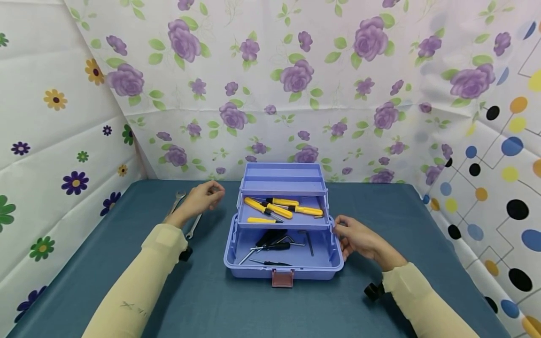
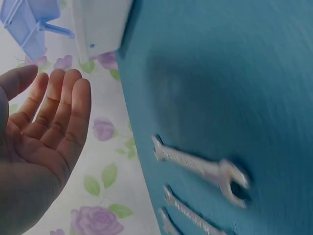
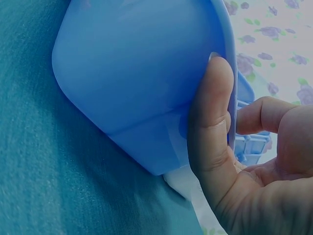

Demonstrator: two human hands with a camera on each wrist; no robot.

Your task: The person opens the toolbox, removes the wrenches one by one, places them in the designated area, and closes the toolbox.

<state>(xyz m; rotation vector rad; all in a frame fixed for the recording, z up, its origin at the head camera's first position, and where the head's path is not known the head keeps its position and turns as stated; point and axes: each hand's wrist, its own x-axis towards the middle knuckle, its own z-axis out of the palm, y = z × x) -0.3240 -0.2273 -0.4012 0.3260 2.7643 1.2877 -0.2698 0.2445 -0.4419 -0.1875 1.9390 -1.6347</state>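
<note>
Right hand: set against the right end wall of the toolbox, thumb flat on the outside, fingers curled over the rim; steadying, not lifting.
Left hand: empty, fingers loosely relaxed, hovering above the table left of the box, just beside the wrenches.
Toolbox: in the middle of the teal table, lid tipped back, upper tray swung up and back on its arms, latch hanging at the front.
Upper tray: holding yellow-handled screwdrivers, several lying crosswise.
Lower compartment: black-handled screwdrivers and hex keys loose on the floor.
Wrenches: flat on the cloth, outside the box, touching neither hand; three seem to show in the left wrist view, though blur makes the count uncertain.
Done so far, judging by the layout: screwdrivers and keys already inside, box open and held.
Left to do, likely: wrenches not yet in the box, tray not yet folded down, lid and latch not yet closed.
</note>
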